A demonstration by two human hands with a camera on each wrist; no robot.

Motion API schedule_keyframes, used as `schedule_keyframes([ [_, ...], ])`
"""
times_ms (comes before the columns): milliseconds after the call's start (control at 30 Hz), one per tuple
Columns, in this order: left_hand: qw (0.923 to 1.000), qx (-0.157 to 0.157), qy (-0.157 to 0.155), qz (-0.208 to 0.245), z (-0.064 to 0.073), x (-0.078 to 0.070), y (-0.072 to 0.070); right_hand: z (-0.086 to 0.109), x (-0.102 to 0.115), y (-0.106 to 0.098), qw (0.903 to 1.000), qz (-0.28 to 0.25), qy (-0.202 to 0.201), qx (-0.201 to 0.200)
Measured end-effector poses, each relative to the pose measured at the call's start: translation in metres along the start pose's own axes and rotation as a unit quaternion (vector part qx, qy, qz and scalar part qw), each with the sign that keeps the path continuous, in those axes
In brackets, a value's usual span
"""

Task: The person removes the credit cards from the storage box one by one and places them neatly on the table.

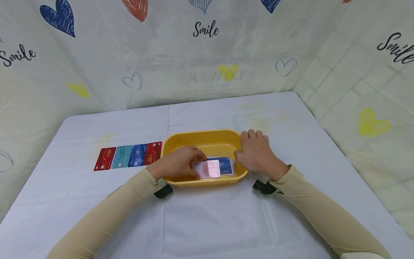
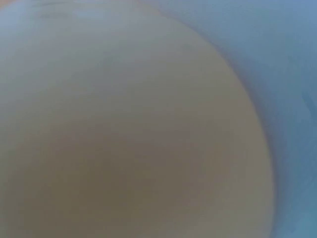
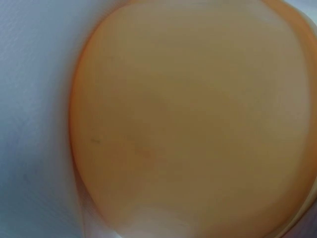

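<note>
A yellow plastic tray (image 1: pixel 200 133) stands on the table with a few cards inside. My left hand (image 1: pixel 177 162) reaches over its left end and pinches a pale pink card (image 1: pixel 211 169) by the left edge, between thumb and fingers. Partly under that card lies a blue card (image 1: pixel 225 165), with a pale card edge (image 1: pixel 233 166) showing beneath. At the tray's right end, my right hand (image 1: pixel 257 151) grips the rim, its thumb toward the inside. Both wrist views hold only a large blurred tan or orange surface; neither hand's fingers can be made out there.
Left of the tray several cards lie in a row: a red card (image 1: pixel 105 159), a teal card (image 1: pixel 122 157), a blue VIP card (image 1: pixel 137 155) and another red card (image 1: pixel 153 153). They rest on a white-covered table (image 1: pixel 213 219). Behind hangs a heart-printed curtain (image 1: pixel 168 46).
</note>
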State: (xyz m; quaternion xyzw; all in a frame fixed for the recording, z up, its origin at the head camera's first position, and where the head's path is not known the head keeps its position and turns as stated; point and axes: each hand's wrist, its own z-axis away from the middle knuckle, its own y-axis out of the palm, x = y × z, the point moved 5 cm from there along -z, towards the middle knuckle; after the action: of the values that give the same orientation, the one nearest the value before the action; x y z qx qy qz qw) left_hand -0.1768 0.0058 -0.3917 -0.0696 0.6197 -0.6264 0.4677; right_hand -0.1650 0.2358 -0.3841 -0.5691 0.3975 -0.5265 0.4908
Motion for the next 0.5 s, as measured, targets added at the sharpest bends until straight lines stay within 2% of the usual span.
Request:
schedule_keyframes([
  [500, 0.9997, 0.005, 0.000, 0.024, 0.0022, -0.0010, -0.0013, -0.0001, -0.0004, -0.0002, 1.0000, 0.000, 0.002, 0.007],
])
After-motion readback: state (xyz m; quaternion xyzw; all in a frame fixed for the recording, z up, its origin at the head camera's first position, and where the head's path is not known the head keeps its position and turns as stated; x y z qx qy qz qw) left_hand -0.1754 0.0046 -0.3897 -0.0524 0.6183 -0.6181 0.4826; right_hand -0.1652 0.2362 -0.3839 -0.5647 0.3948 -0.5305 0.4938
